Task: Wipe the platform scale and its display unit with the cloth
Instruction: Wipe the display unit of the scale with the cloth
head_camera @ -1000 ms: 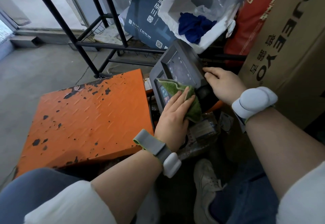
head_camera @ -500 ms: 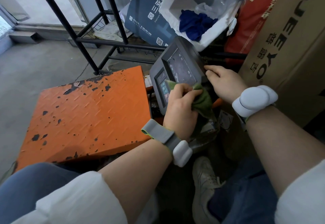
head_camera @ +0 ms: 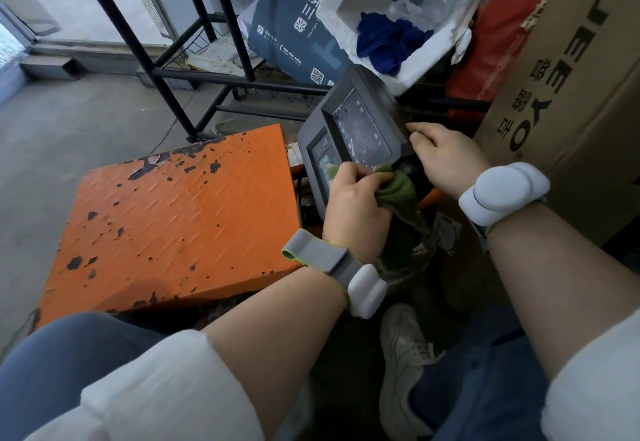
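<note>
The orange platform scale point(head_camera: 173, 218) lies flat on the floor, its paint chipped in dark patches. Its grey display unit point(head_camera: 349, 128) stands tilted at the platform's right edge, screen facing me. My left hand point(head_camera: 353, 208) grips a bunched green cloth point(head_camera: 398, 194) against the lower edge of the display, over its keypad. My right hand point(head_camera: 446, 156) holds the display's right side, fingers curled round its edge. Both wrists wear white bands.
A black metal rack point(head_camera: 194, 73) stands behind the platform. A blue bag point(head_camera: 294, 28), a white foam box point(head_camera: 388, 7) with blue cloth, a red sack point(head_camera: 498, 24) and a large cardboard box point(head_camera: 571, 87) crowd the back right. My shoe point(head_camera: 405, 364) rests below the display.
My left hand went from flat on the cloth to bunching it in curled fingers, sliding up toward the display's lower right. The right hand kept holding the display.
</note>
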The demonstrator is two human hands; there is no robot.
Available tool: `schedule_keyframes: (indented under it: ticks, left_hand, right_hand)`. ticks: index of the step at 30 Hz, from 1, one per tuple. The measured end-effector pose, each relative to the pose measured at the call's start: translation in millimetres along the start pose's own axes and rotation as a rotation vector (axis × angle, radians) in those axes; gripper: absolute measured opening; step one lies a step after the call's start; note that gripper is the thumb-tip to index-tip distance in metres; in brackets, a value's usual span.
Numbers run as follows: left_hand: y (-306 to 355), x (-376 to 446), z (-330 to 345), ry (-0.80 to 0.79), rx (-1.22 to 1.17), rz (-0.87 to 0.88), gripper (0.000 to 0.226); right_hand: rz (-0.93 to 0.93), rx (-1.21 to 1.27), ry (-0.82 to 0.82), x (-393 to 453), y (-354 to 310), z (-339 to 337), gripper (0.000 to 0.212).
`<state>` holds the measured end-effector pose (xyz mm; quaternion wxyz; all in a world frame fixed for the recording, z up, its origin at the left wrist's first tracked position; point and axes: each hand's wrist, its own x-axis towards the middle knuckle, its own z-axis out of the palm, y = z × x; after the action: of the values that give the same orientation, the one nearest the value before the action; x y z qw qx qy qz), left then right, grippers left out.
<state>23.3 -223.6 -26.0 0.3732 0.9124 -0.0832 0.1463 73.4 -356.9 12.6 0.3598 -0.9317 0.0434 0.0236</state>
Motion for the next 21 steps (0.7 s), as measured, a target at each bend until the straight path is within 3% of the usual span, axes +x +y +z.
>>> schedule_keyframes:
  ticks: [8,16,21]
  left_hand:
    - [-18.4,-16.9,-7.4,-0.109,0.011,-0.286,0.04]
    - [24.6,8.1,-4.0,-0.083,-0.065,-0.043,0.043]
    - [-10.8,-12.3,-3.2,-0.087,-0.023,-0.148,0.044]
  right_hand:
    - [0.005,0.004,0.005,-3.4,-2.4,0.7,0.04]
    - [-0.003,-0.027,0.016,-5.5,-1.5,0.0,0.04]
    - [0.001,-0.023,0.008,-6.5,0.1,0.1,0.04]
